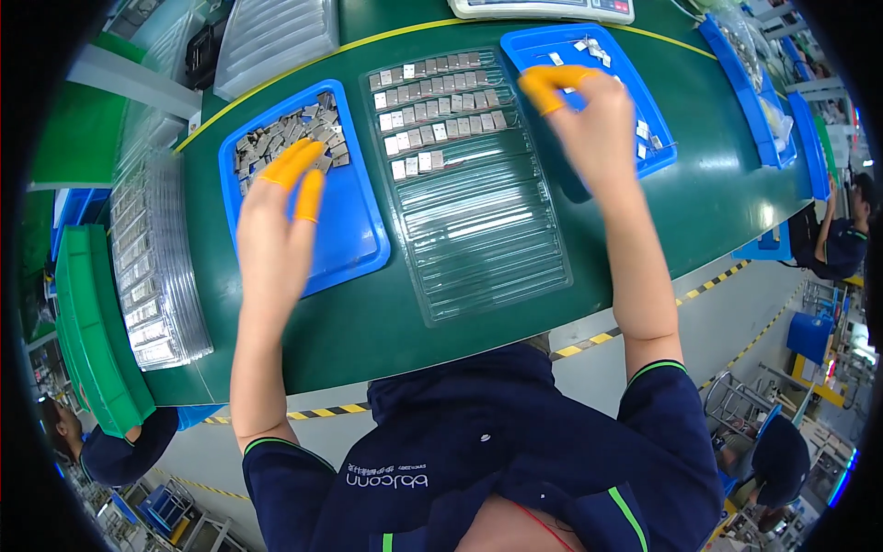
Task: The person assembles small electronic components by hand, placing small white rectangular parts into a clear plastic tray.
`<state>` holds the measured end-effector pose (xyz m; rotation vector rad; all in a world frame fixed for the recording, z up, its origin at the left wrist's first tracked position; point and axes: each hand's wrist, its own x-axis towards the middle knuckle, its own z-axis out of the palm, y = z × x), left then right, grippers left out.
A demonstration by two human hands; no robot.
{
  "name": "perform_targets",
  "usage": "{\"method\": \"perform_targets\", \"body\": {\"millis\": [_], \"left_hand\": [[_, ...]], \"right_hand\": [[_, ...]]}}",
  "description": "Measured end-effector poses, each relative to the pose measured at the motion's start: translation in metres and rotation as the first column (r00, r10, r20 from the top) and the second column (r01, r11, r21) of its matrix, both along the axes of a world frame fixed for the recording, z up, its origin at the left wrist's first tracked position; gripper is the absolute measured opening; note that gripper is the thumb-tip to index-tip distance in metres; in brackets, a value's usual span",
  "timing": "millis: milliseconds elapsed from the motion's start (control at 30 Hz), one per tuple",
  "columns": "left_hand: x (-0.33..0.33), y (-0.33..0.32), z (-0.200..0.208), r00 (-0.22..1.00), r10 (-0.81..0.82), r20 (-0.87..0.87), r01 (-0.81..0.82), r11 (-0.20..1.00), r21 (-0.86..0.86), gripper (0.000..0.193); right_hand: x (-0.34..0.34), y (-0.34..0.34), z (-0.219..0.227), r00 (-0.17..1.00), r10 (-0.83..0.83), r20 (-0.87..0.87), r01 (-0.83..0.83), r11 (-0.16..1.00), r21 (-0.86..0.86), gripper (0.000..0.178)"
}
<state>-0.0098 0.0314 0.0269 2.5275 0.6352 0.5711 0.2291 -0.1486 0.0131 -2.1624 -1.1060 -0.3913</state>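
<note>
My left hand (278, 221), with yellow finger cots, is over the left blue tray (342, 244), its fingertips at a heap of small flat metal pieces (299, 132). Its thumb stands apart from the other fingers. A clear ribbed plastic tray (483, 221) lies between my hands; several rows of the same pieces fill its far part, and the row nearest me is only partly filled. Slightly blurred, my right hand (593, 115) hovers at the near-left side of the right blue tray (658, 156). Its yellow-covered thumb and forefinger meet in a pinch; whatever is between them is hidden.
Small white-and-metal pieces (593, 48) are scattered in the right tray. A stack of clear trays (161, 267) and a green bin (97, 322) stand at the table's left. At the back are more clear trays (276, 41) and a white device (543, 7). Other people sit nearby.
</note>
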Motion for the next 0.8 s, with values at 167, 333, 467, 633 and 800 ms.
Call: {"method": "perform_targets", "body": {"millis": [167, 333, 467, 633, 800], "left_hand": [[-0.014, 0.032, -0.027, 0.959, 0.27, -0.083, -0.253, 0.952, 0.175, 0.03], [-0.008, 0.031, -0.026, 0.95, 0.296, -0.103, -0.277, 0.947, 0.165, 0.032], [-0.002, 0.026, -0.025, 0.956, 0.273, -0.113, -0.249, 0.95, 0.189, 0.034], [0.008, 0.02, -0.02, 0.937, 0.311, -0.161, -0.276, 0.939, 0.208, 0.031], [0.003, 0.028, -0.036, 0.94, 0.299, -0.165, -0.265, 0.944, 0.198, 0.025]], "right_hand": [[0.039, -0.014, -0.01, 0.949, -0.315, 0.025, 0.31, 0.913, -0.265, 0.022], [0.038, -0.011, -0.012, 0.939, -0.344, -0.027, 0.306, 0.869, -0.389, 0.025], [0.057, -0.017, -0.03, 0.961, -0.277, -0.003, 0.263, 0.913, -0.312, 0.022], [0.048, -0.012, -0.021, 0.955, -0.252, -0.157, 0.22, 0.956, -0.195, 0.023], [0.027, -0.004, -0.005, 0.978, -0.202, -0.043, 0.201, 0.979, -0.021, 0.022]]}}
